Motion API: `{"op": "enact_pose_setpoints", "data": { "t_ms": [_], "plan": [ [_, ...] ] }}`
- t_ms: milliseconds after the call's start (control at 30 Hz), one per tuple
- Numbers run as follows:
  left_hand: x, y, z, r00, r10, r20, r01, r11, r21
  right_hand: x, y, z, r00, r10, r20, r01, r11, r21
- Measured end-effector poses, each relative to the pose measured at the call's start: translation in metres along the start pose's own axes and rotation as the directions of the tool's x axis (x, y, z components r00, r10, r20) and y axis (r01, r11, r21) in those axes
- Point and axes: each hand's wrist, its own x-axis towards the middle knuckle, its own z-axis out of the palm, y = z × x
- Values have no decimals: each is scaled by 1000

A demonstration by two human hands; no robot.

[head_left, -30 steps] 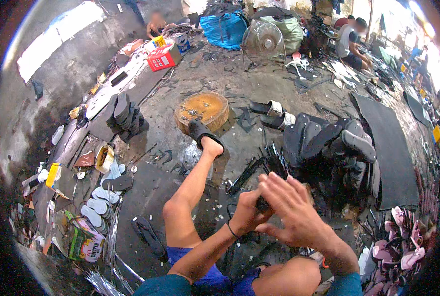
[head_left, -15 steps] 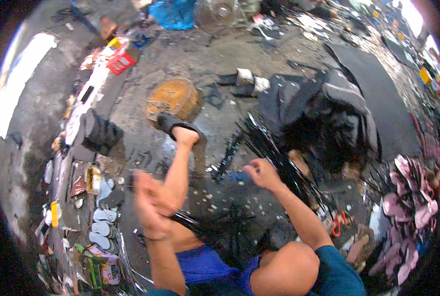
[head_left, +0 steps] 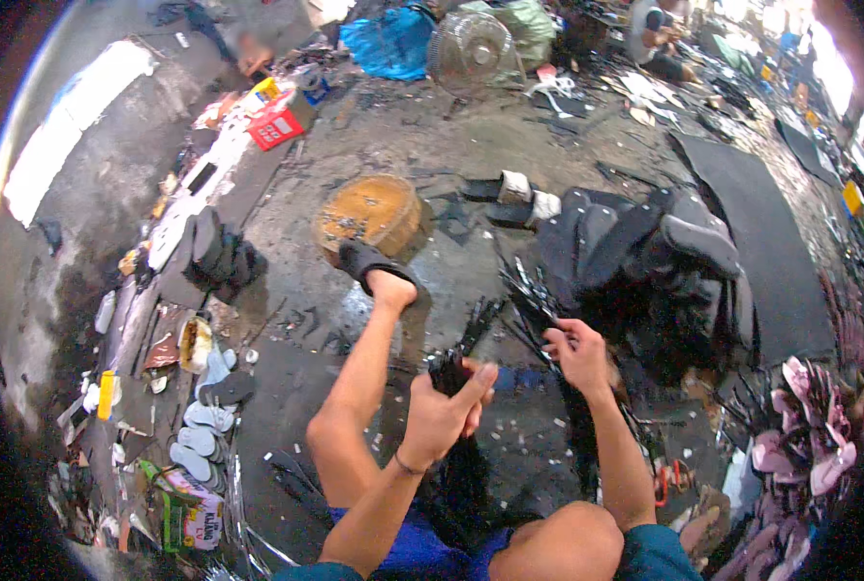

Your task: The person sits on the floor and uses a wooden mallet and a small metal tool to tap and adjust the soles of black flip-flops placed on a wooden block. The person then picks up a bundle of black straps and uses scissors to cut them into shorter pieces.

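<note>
My left hand (head_left: 445, 414) is wrapped round a bundle of glossy black strips (head_left: 471, 334), gripping it in front of my lap. The strips' loose ends fan out above the fist, and more black lengths hang below it. To the right, my right hand (head_left: 579, 354) has its fingers pinched on the edge of a second bunch of black strips (head_left: 531, 295). Part of that bunch runs down behind my right forearm. My left foot, in a black slipper (head_left: 374, 264), rests against a round wooden block (head_left: 369, 211).
Black padded pieces (head_left: 645, 252) are heaped right of the strips, beside a dark mat (head_left: 756, 242). Pink sole-shaped pieces (head_left: 805, 436) pile up at far right. Grey soles (head_left: 200, 441) lie at left. A fan (head_left: 473, 53) and a red box (head_left: 277, 128) stand farther off.
My left hand has swung right from beside my left knee and closed round the black strips. My right hand has moved onto the other bunch. The whole view has shifted slightly.
</note>
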Motion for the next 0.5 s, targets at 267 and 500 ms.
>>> {"op": "enact_pose_setpoints", "data": {
  "t_ms": [267, 500],
  "plan": [
    [34, 9, 23, 977, 211, -20, -211, 963, -167, -110, -101, 4, 952, 163, 258, -239, 924, 298],
    [8, 12, 18, 957, 281, 68, -270, 954, -132, -114, -131, 22, 992, -35, 120, -18, 911, 412]
  ]
}}
